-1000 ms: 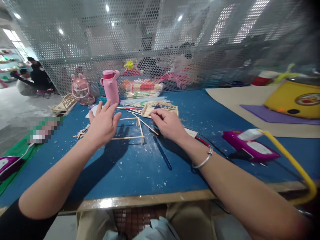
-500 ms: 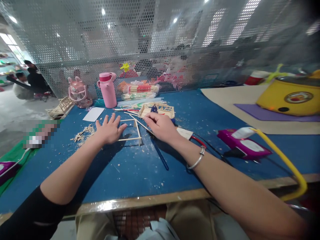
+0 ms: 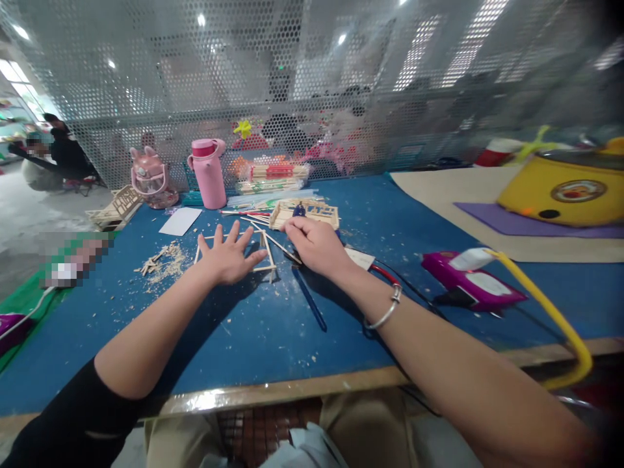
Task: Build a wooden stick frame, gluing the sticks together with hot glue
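My left hand point(image 3: 229, 257) lies with fingers spread over a rectangular frame of thin wooden sticks point(image 3: 268, 250), partly covering it. My right hand point(image 3: 316, 247) is closed, its fingers pinched around a thin wooden stick point(image 3: 279, 244) that slants from the frame's far corner to under the fingers. A small dark piece beside the stick is partly hidden by this hand. Just below, a dark blue slender tool point(image 3: 311, 302) rests on the table. Behind my right hand sits a small wooden stick model point(image 3: 319, 216) with railing-like sides.
Wood scraps point(image 3: 163, 260) and a white card point(image 3: 180, 221) lie left on the blue table point(image 3: 234, 351). A pink bottle point(image 3: 209, 175), a pink jar-like cup point(image 3: 153, 182) and bundled sticks point(image 3: 273, 172) stand behind. Right are a magenta power strip point(image 3: 472, 283) and a yellow pot point(image 3: 560, 188).
My left hand has moved right and spread its fingers further over the stick frame. My right hand stays nearly in place with the stick.
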Action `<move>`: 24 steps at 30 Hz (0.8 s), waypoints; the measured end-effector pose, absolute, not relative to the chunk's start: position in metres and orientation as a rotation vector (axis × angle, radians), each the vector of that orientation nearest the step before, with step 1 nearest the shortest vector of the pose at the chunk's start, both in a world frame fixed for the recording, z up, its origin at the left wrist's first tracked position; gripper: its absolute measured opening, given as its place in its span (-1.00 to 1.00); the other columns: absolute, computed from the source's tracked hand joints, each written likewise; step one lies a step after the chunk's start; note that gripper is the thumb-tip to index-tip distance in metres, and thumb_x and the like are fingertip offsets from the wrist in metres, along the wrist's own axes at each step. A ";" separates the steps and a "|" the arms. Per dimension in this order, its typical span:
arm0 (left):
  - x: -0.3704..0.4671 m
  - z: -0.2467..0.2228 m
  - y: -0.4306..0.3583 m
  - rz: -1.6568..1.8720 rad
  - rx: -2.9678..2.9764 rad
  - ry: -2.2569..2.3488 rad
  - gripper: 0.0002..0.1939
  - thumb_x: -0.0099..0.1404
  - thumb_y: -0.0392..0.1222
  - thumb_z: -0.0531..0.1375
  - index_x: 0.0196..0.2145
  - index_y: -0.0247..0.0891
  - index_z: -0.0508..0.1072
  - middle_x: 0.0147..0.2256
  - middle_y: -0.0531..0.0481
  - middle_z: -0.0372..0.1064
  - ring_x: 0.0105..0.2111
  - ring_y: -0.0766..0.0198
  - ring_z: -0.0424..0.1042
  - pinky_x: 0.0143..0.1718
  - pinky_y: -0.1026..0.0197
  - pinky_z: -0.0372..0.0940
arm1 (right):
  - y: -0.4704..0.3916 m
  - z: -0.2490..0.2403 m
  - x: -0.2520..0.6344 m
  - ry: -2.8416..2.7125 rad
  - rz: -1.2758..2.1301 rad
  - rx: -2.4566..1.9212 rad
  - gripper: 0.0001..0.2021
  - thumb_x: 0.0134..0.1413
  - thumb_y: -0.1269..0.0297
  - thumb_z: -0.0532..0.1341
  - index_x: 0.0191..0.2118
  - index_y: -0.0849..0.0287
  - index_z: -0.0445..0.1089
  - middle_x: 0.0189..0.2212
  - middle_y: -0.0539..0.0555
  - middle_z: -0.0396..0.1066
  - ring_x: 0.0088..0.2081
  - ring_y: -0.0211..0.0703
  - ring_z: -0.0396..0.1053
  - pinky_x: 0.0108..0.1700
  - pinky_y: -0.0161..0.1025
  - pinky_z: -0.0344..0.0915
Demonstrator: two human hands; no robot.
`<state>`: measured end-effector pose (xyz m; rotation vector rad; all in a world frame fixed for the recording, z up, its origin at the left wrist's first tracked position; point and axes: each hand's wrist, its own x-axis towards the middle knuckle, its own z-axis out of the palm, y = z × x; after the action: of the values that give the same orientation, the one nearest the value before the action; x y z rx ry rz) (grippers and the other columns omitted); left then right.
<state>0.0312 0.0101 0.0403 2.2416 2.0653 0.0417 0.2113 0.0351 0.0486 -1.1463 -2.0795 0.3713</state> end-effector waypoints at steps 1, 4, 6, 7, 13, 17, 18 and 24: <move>0.031 0.041 0.010 0.042 2.242 2.067 -0.23 0.15 0.37 -0.31 0.24 0.01 -0.19 0.27 0.01 -0.44 0.22 -0.27 -0.40 0.03 -0.48 -0.34 | 0.035 0.049 0.212 -2.139 0.398 -1.193 -0.79 0.02 0.37 0.03 -0.38 0.23 0.42 -0.53 0.03 0.37 -0.49 -0.30 0.24 -0.40 -0.33 0.11; 0.031 0.041 0.010 0.044 2.240 2.065 -0.22 0.15 0.37 -0.31 0.24 -0.01 -0.19 0.27 0.01 -0.44 0.22 -0.26 -0.40 0.03 -0.48 -0.35 | 0.034 0.048 0.213 -2.411 0.557 -1.275 -0.80 -0.20 0.49 0.13 -0.38 0.22 0.45 -0.62 -0.04 0.33 -0.58 -0.35 0.19 -0.48 -0.35 0.09; 0.032 0.041 0.010 0.050 2.237 2.065 -0.22 0.15 0.37 -0.31 0.24 -0.02 -0.18 0.27 0.00 -0.43 0.22 -0.26 -0.41 0.03 -0.48 -0.36 | 0.032 0.046 0.210 -2.544 0.678 -1.263 -0.83 -0.27 0.47 0.21 -0.42 0.20 0.46 -0.67 -0.07 0.29 -0.61 -0.36 0.16 -0.53 -0.36 0.05; 0.032 0.041 0.010 0.054 2.236 2.065 -0.22 0.15 0.37 -0.31 0.24 -0.02 -0.18 0.27 0.00 -0.43 0.22 -0.26 -0.41 0.03 -0.48 -0.36 | 0.030 0.045 0.208 -2.569 0.724 -1.257 -0.88 -0.28 0.42 0.24 -0.46 0.20 0.46 -0.68 -0.08 0.28 -0.62 -0.37 0.15 -0.54 -0.37 0.04; 0.030 0.039 0.011 0.071 2.247 2.064 -0.26 0.17 0.33 -0.25 0.24 0.01 -0.17 0.27 0.01 -0.42 0.22 -0.25 -0.39 0.04 -0.47 -0.35 | 0.027 0.037 0.200 -2.512 0.846 -1.305 -0.86 -0.20 0.28 0.26 -0.60 0.24 0.42 -0.70 -0.04 0.31 -0.61 -0.36 0.19 -0.55 -0.37 0.05; 0.028 0.037 0.012 0.079 2.263 2.065 -0.28 0.18 0.31 -0.22 0.24 0.01 -0.17 0.27 0.01 -0.39 0.22 -0.27 -0.36 0.03 -0.48 -0.33 | 0.027 0.036 0.200 -2.523 0.846 -1.272 -0.87 -0.17 0.31 0.25 -0.61 0.24 0.42 -0.71 -0.03 0.33 -0.64 -0.37 0.20 -0.53 -0.36 0.08; 0.028 0.036 0.013 0.084 2.266 2.062 -0.28 0.19 0.31 -0.22 0.24 0.01 -0.16 0.27 0.00 -0.38 0.22 -0.28 -0.36 0.03 -0.49 -0.33 | 0.027 0.036 0.200 -2.528 0.832 -1.268 -0.87 -0.17 0.32 0.25 -0.61 0.23 0.42 -0.72 -0.03 0.33 -0.64 -0.37 0.20 -0.53 -0.36 0.09; 0.028 0.036 0.013 0.092 2.255 2.059 -0.25 0.17 0.34 -0.26 0.24 -0.01 -0.17 0.27 0.00 -0.39 0.22 -0.27 -0.38 0.03 -0.49 -0.35 | 0.025 0.039 0.199 -2.549 0.712 -1.265 -0.89 -0.16 0.34 0.25 -0.59 0.24 0.44 -0.73 -0.04 0.32 -0.65 -0.38 0.21 -0.52 -0.37 0.07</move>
<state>0.0278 0.0131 0.0361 2.2548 2.0585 0.0923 0.1991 0.0253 0.0385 -1.2655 -2.5486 0.7117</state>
